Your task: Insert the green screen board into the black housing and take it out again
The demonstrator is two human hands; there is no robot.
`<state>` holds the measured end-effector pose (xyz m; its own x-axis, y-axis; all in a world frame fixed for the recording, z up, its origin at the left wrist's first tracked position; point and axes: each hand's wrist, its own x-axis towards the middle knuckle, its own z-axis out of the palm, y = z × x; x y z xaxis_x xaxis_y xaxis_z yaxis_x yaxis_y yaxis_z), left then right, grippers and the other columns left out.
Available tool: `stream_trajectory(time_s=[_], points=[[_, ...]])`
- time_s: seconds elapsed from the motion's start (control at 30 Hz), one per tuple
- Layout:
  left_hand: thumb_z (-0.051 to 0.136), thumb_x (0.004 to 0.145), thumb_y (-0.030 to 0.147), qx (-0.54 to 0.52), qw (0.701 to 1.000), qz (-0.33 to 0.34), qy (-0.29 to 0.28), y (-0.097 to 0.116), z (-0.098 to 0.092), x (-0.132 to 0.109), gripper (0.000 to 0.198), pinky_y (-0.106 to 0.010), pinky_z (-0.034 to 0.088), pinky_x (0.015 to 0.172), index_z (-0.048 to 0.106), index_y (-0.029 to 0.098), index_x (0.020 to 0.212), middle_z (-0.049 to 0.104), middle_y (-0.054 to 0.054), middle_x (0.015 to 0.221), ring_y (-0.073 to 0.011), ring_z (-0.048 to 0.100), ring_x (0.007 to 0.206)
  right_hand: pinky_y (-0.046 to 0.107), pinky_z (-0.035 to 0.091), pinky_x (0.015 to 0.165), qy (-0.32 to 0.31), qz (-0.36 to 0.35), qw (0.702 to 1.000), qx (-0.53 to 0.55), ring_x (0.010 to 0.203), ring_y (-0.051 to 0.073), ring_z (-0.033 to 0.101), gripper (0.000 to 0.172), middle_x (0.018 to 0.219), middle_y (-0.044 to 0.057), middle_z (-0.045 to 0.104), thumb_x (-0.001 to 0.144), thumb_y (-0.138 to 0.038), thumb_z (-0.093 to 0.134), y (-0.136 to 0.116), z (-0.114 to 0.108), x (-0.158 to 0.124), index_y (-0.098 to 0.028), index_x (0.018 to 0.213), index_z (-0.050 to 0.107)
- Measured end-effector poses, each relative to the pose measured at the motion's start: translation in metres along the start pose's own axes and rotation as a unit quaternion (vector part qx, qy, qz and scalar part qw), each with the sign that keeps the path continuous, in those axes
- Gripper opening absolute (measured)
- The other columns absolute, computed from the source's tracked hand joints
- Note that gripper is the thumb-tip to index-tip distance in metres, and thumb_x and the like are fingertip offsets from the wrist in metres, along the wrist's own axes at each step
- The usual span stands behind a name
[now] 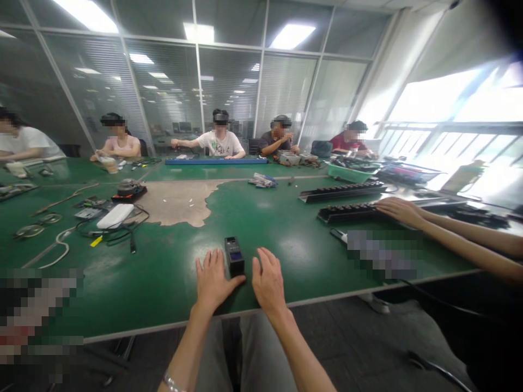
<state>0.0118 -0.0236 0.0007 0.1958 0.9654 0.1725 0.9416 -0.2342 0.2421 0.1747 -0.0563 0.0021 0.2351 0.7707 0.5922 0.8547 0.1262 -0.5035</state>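
A small black box-shaped device [234, 255] stands on the green table [163, 272], with a dark bluish panel on its face. What kind of device it is, I cannot make out. My left hand [214, 277] lies palm down just left of it, fingers spread. The left thumb reaches along the near side of the device; whether it touches is unclear. To the right, a little apart from the device, my right hand [267, 277] rests on its side on the tabletop with fingers extended and nothing in them.
At left lie a white power-bank-like block [115, 216], cables and eyeglasses [38, 226]. A bare brown patch [175, 201] marks the table. On the right, a co-worker's hands [398, 211] touch a black slotted rail [347, 211]; a green basket [353, 171] stands behind. Several people sit opposite.
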Motion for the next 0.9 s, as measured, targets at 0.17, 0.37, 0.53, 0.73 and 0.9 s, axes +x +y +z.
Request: stream_trajectory(time_s=[0.17,0.37,0.53,0.73,0.9], points=[[0.049,0.077,0.084,-0.003,1.000,-0.003,-0.007,0.000,0.001,-0.001,0.107,-0.058,0.009,0.120,0.030,0.012,0.153,0.031,-0.018,0.159,-0.0377,0.021,0.148,0.045,0.029,0.114,-0.084,-0.024,0.984,-0.153,0.142,0.031,0.034,0.052,0.147,0.023,0.046,0.099,-0.036,0.034,0.028,0.003,-0.007,-0.003,0.131,0.059],[0.047,0.073,0.087,-0.002,0.999,-0.003,-0.051,-0.001,-0.003,0.004,0.115,-0.060,0.008,0.120,0.023,0.010,0.156,0.023,-0.017,0.161,-0.0391,0.016,0.149,0.059,0.013,0.116,-0.173,0.007,0.953,-0.248,0.147,0.037,0.023,0.062,0.156,0.023,0.031,0.098,-0.041,0.035,0.025,0.006,-0.017,-0.003,0.147,0.042],[0.044,0.077,0.084,0.008,0.998,0.007,-0.069,-0.002,-0.005,0.004,0.111,-0.058,0.009,0.120,0.022,0.009,0.156,0.022,-0.016,0.162,-0.0371,0.015,0.150,0.068,0.016,0.109,-0.158,0.021,0.964,-0.212,0.144,0.040,0.026,0.066,0.155,0.023,0.034,0.097,-0.054,0.036,0.009,-0.005,-0.009,-0.010,0.145,0.046],[0.052,0.086,0.062,0.018,1.000,0.017,-0.014,-0.002,0.000,-0.004,0.079,-0.055,0.008,0.121,0.038,0.020,0.150,0.029,-0.011,0.161,-0.0316,0.019,0.150,0.037,0.044,0.090,-0.120,0.023,0.988,-0.093,0.110,0.029,0.057,0.072,0.116,0.018,0.061,0.083,-0.070,0.053,-0.029,-0.007,0.015,-0.012,0.127,0.057],[0.057,0.084,0.054,-0.004,1.000,0.013,-0.020,-0.003,-0.003,-0.005,0.073,-0.056,0.008,0.121,0.040,0.025,0.149,0.031,-0.009,0.160,-0.0316,0.020,0.149,0.030,0.043,0.077,-0.142,0.049,0.986,-0.069,0.090,0.022,0.063,0.052,0.098,0.011,0.061,0.085,-0.063,0.055,-0.045,0.003,0.022,-0.016,0.103,0.063]])
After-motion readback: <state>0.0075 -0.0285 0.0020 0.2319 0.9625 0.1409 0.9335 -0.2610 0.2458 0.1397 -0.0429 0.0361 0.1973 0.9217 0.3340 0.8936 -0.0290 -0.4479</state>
